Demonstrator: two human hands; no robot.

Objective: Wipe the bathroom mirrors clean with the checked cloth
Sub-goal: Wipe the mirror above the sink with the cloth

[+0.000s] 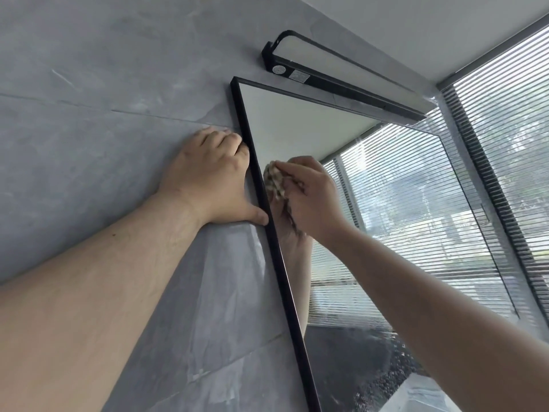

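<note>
In the head view the right hand (312, 197) is bunching the checked cloth (274, 179) against the mirror (386, 218), just beside its black left frame (267, 233). The unwiped glass is running away toward 5 o'clock along the mirror's long axis. The left hand (208, 179) is lying at 9 o'clock of the cloth, fingers relaxed, bracing on the grey wall (89, 114) and touching the frame.

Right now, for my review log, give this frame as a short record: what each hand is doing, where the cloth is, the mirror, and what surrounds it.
left hand: rests on the grey wall, fingers curled at the mirror's black frame, thumb touching the frame
right hand: holds the bunched checked cloth against the glass
mirror: black-framed, reflects window blinds; cloth near its left edge, upper part
light fixture: black, mounted above the mirror
window blinds: right of the mirror
</note>
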